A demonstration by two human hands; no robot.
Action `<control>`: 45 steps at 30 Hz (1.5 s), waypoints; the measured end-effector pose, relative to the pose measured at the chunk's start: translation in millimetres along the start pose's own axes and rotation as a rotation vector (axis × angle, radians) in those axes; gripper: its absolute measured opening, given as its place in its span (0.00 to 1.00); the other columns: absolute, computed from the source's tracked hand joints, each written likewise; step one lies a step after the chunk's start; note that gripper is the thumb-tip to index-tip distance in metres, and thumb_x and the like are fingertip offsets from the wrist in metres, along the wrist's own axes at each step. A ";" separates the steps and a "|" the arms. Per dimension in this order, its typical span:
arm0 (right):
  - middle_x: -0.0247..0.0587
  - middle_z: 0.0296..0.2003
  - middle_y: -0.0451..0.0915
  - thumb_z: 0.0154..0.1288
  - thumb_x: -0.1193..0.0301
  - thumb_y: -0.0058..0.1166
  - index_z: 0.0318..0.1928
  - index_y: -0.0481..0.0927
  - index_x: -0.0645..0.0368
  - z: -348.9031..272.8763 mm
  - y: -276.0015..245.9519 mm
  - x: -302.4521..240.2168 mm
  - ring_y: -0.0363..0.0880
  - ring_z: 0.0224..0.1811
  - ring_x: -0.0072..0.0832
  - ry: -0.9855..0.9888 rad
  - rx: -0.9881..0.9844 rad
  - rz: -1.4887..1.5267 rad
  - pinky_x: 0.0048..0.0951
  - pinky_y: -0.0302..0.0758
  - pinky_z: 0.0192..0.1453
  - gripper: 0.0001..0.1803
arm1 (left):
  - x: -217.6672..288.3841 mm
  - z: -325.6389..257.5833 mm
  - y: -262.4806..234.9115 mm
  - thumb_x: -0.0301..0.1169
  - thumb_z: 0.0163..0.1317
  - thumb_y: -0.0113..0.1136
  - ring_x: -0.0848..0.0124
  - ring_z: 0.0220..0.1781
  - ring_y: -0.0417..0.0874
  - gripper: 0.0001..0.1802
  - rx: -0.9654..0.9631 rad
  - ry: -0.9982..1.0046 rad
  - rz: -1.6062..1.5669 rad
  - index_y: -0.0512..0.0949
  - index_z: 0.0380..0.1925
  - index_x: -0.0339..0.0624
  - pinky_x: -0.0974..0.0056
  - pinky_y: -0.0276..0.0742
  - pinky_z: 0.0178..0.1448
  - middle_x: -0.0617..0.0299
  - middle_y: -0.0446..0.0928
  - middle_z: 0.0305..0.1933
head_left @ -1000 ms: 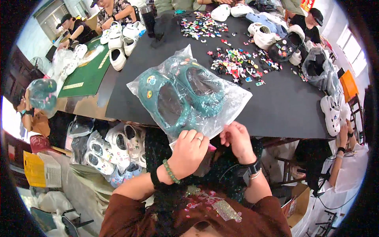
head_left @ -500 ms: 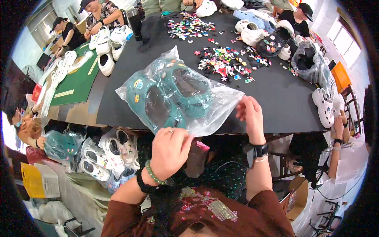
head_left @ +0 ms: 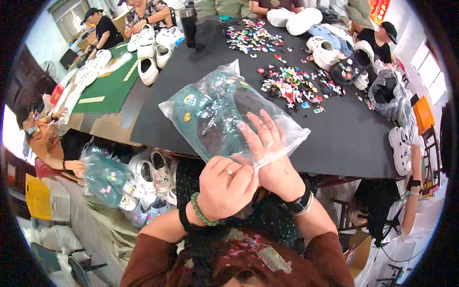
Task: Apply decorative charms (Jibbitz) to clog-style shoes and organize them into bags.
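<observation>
A pair of dark green clogs (head_left: 203, 103) with small colourful charms lies in a clear plastic bag (head_left: 295, 131) at the near edge of the black table. My left hand (head_left: 225, 187) is closed on the bag's near edge, pinching the plastic beside my right wrist. Through the bag's opening reaches my right hand (head_left: 270, 155), its fingers stretched out and apart beside the clogs. Plastic covers those fingers, and they show through it.
Loose shoe charms (head_left: 291, 86) are heaped on the black table (head_left: 330, 138). White clogs (head_left: 147, 71) stand at the far left, a black clog (head_left: 351, 67) at the right. On the left, another person's hand (head_left: 75, 167) holds bagged green clogs (head_left: 105, 174).
My right hand has moved left from the bag's right corner into its opening. My left hand has shifted right, still gripping the edge. The view has turned slightly.
</observation>
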State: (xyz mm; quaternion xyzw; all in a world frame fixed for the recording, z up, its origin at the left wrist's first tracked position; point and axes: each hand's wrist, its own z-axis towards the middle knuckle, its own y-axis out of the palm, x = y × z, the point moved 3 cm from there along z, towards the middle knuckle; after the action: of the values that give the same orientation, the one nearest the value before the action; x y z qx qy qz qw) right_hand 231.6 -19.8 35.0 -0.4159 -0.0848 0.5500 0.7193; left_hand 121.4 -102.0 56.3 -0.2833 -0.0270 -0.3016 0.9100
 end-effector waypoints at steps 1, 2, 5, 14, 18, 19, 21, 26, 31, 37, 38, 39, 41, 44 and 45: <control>0.54 0.59 0.71 0.56 0.61 0.67 0.61 0.73 0.54 5.6 3.1 0.4 0.65 0.66 0.56 -0.002 -0.059 -0.143 0.57 0.60 0.69 0.32 | 0.6 0.9 -2.4 0.20 0.43 0.70 0.61 0.24 0.75 0.13 0.009 0.016 -0.005 0.74 0.25 0.40 0.58 0.70 0.30 0.60 0.73 0.23; 0.49 0.59 0.72 0.55 0.57 0.68 0.63 0.73 0.51 10.9 6.1 1.0 0.66 0.66 0.52 -0.004 -0.115 -0.286 0.57 0.60 0.68 0.35 | 1.1 0.7 -3.8 0.20 0.43 0.70 0.61 0.24 0.75 0.13 0.015 0.014 0.009 0.74 0.25 0.40 0.58 0.70 0.30 0.60 0.73 0.23; 0.51 0.47 0.72 0.55 0.50 0.64 0.55 0.78 0.51 18.3 13.2 6.4 0.70 0.56 0.51 -0.044 -0.202 -0.297 0.56 0.62 0.65 0.30 | 1.9 -3.0 -6.9 0.22 0.44 0.71 0.61 0.25 0.77 0.12 -0.039 0.021 -0.026 0.76 0.26 0.40 0.59 0.73 0.33 0.61 0.74 0.24; 0.50 0.34 0.76 0.52 0.57 0.63 0.44 0.81 0.51 32.9 29.8 26.3 0.76 0.42 0.47 -0.203 -0.382 -0.121 0.45 0.71 0.45 0.20 | -8.1 -2.6 -11.7 0.39 0.44 0.78 0.61 0.31 0.78 0.20 -0.131 -0.037 -0.114 0.79 0.31 0.40 0.60 0.75 0.37 0.61 0.76 0.28; 0.49 0.35 0.79 0.49 0.67 0.64 0.43 0.80 0.56 29.6 32.8 36.0 0.78 0.41 0.47 -0.146 -0.387 0.097 0.46 0.73 0.45 0.18 | -46.4 4.1 -33.3 0.34 0.49 0.74 0.55 0.36 0.79 0.16 -0.048 -0.095 -0.062 0.80 0.34 0.41 0.56 0.75 0.41 0.56 0.78 0.32; 0.47 0.35 0.79 0.47 0.72 0.63 0.43 0.80 0.56 30.7 37.2 39.1 0.78 0.42 0.48 -0.084 -0.437 -0.086 0.47 0.73 0.45 0.19 | -62.8 7.6 -37.6 0.30 0.52 0.69 0.53 0.37 0.79 0.10 -0.068 -0.196 -0.052 0.79 0.32 0.41 0.55 0.75 0.43 0.53 0.78 0.34; 0.46 0.34 0.78 0.47 0.72 0.63 0.40 0.81 0.55 21.6 22.3 47.1 0.77 0.41 0.48 -0.090 -0.388 -0.027 0.45 0.73 0.45 0.15 | -99.0 15.8 -45.1 0.28 0.61 0.61 0.50 0.39 0.78 0.06 -0.034 -0.324 0.033 0.77 0.33 0.37 0.54 0.74 0.46 0.51 0.78 0.36; 0.41 0.28 0.70 0.39 0.74 0.62 0.30 0.77 0.52 19.9 0.1 27.9 0.74 0.36 0.45 -0.255 -0.437 -0.039 0.42 0.69 0.42 0.12 | -209.4 10.1 -31.2 0.40 0.67 0.60 0.52 0.46 0.78 0.17 -0.006 -0.297 0.269 0.77 0.38 0.34 0.51 0.72 0.50 0.49 0.79 0.41; 0.38 0.25 0.65 0.45 0.67 0.57 0.32 0.78 0.52 8.1 -24.4 14.4 0.71 0.33 0.42 -0.378 -0.414 -0.046 0.44 0.67 0.38 0.10 | -236.7 -2.1 1.3 0.48 0.67 0.61 0.64 0.37 0.79 0.24 -0.431 -1.058 -0.294 0.78 0.40 0.33 0.58 0.74 0.43 0.56 0.81 0.36; 0.37 0.25 0.64 0.46 0.67 0.56 0.33 0.79 0.53 -6.5 -52.5 11.1 0.72 0.34 0.40 -0.431 -0.434 0.000 0.41 0.69 0.43 0.10 | -239.4 -3.1 -3.5 0.37 0.62 0.63 0.71 0.27 0.78 0.14 -0.252 -0.835 -0.184 0.81 0.31 0.34 0.64 0.74 0.35 0.60 0.79 0.25; 0.37 0.25 0.64 0.46 0.68 0.56 0.32 0.78 0.53 -8.7 -57.8 10.5 0.72 0.34 0.39 -0.423 -0.444 0.003 0.41 0.69 0.43 0.10 | -249.4 -2.2 -9.5 0.37 0.62 0.63 0.71 0.27 0.78 0.14 -0.255 -0.833 -0.190 0.81 0.31 0.34 0.64 0.74 0.35 0.60 0.79 0.25; 0.36 0.25 0.64 0.48 0.68 0.56 0.31 0.77 0.53 -11.8 -62.1 11.7 0.71 0.33 0.39 -0.445 -0.397 -0.038 0.41 0.69 0.43 0.08 | -256.6 3.3 -20.9 0.37 0.62 0.63 0.71 0.27 0.78 0.14 -0.193 -0.806 -0.125 0.81 0.31 0.34 0.64 0.74 0.34 0.60 0.80 0.24; 0.36 0.26 0.64 0.49 0.69 0.57 0.31 0.77 0.53 -14.7 -66.5 16.3 0.71 0.33 0.39 -0.427 -0.357 -0.065 0.41 0.69 0.43 0.07 | -260.4 9.8 -31.3 0.36 0.62 0.63 0.72 0.27 0.77 0.13 -0.144 -0.770 -0.072 0.81 0.31 0.34 0.64 0.74 0.34 0.59 0.80 0.24; 0.37 0.27 0.66 0.50 0.70 0.59 0.31 0.76 0.53 -14.7 -72.6 17.1 0.73 0.35 0.40 -0.409 -0.296 -0.122 0.43 0.71 0.44 0.07 | -252.8 23.3 -41.2 0.35 0.62 0.64 0.72 0.24 0.77 0.12 -0.097 -0.748 -0.084 0.81 0.31 0.35 0.63 0.73 0.32 0.58 0.79 0.22; 0.38 0.28 0.67 0.50 0.70 0.59 0.31 0.77 0.53 -12.0 -76.7 15.1 0.73 0.36 0.40 -0.415 -0.279 -0.112 0.43 0.72 0.46 0.07 | -246.3 33.3 -47.2 0.35 0.62 0.64 0.71 0.22 0.77 0.12 -0.061 -0.669 0.049 0.81 0.31 0.35 0.63 0.72 0.30 0.57 0.79 0.21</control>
State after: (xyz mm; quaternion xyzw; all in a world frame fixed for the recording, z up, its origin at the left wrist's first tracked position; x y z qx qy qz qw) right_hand 299.6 -16.6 75.3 -0.3840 -0.3286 0.5657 0.6515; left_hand -102.3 16.1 53.6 -0.3943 -0.3083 -0.1704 0.8488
